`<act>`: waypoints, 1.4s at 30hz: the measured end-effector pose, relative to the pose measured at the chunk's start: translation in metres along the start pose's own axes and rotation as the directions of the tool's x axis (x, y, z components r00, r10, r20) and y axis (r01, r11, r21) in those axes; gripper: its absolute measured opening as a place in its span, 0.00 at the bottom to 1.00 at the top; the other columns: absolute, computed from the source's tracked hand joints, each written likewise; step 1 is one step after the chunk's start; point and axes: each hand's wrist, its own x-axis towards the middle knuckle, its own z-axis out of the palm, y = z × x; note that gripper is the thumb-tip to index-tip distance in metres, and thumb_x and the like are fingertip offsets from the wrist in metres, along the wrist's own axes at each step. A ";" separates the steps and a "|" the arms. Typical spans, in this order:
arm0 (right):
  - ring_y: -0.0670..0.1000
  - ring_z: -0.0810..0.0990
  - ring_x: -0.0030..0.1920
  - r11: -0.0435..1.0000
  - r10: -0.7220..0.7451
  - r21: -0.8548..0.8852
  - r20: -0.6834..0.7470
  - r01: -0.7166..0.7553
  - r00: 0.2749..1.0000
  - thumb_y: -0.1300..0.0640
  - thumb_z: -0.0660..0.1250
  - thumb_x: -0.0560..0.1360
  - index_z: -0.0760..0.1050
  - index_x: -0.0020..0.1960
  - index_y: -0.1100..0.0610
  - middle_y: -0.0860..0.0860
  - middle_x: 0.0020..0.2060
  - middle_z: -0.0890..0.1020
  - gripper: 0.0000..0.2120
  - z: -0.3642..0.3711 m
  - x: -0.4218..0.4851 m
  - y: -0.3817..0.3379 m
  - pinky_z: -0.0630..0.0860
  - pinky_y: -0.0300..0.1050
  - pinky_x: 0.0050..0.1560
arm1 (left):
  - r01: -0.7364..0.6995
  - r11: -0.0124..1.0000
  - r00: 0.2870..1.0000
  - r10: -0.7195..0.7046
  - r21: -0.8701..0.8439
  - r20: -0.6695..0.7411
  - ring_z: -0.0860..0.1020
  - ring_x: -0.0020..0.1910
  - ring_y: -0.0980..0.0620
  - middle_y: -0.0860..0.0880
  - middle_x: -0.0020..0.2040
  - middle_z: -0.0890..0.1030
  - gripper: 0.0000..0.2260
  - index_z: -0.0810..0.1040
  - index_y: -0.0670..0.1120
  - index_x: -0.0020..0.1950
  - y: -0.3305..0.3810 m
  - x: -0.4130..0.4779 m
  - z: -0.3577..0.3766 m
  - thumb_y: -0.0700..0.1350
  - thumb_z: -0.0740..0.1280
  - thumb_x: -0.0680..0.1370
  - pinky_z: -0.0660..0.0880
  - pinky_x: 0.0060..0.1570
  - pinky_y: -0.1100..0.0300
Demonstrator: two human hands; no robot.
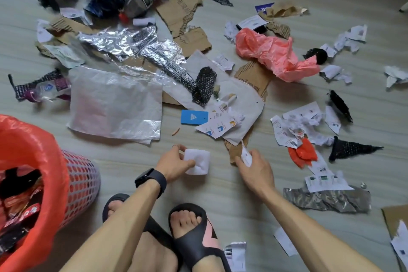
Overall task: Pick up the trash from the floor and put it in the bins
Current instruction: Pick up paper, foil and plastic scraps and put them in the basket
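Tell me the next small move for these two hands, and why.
Probably carry both hands over to the red-lined bin and drop what they hold. The left hand pinches a white foam square and the right hand grips a white paper scrap, so both look full. The bin stands open-topped close by on the left.

Bare forearms, a black smartwatch (150, 180) on the left wrist, and black slide sandals (194, 236) with pink marking.
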 end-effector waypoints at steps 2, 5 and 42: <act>0.60 0.77 0.55 0.997 -0.042 -0.071 -0.061 0.037 0.997 0.40 0.65 0.75 0.69 0.64 0.51 0.53 0.61 0.71 0.22 0.005 0.009 -0.008 0.74 0.52 0.50 | 0.001 1.000 0.999 -0.001 -0.005 -0.039 0.79 0.50 0.49 0.48 0.54 0.80 0.22 0.69 0.47 0.65 -0.005 0.000 -0.018 0.47 0.71 0.74 0.75 0.50 0.57; 0.59 0.75 0.63 0.979 -0.114 -0.176 -0.039 0.106 0.993 0.40 0.65 0.76 0.56 0.76 0.49 0.48 0.76 0.56 0.34 0.016 0.021 -0.018 0.76 0.55 0.56 | 0.008 1.000 0.997 -0.006 0.021 -0.082 0.79 0.52 0.48 0.48 0.55 0.80 0.23 0.69 0.48 0.66 -0.015 -0.004 -0.038 0.50 0.71 0.74 0.74 0.50 0.57; 0.65 0.77 0.56 0.982 -0.049 -0.181 0.032 0.054 0.998 0.46 0.69 0.72 0.59 0.73 0.47 0.58 0.62 0.67 0.34 0.053 0.035 -0.118 0.73 0.55 0.54 | -0.076 0.995 0.976 0.089 0.071 -0.198 0.79 0.50 0.50 0.51 0.51 0.81 0.22 0.71 0.49 0.66 -0.041 -0.060 -0.083 0.50 0.70 0.73 0.74 0.48 0.60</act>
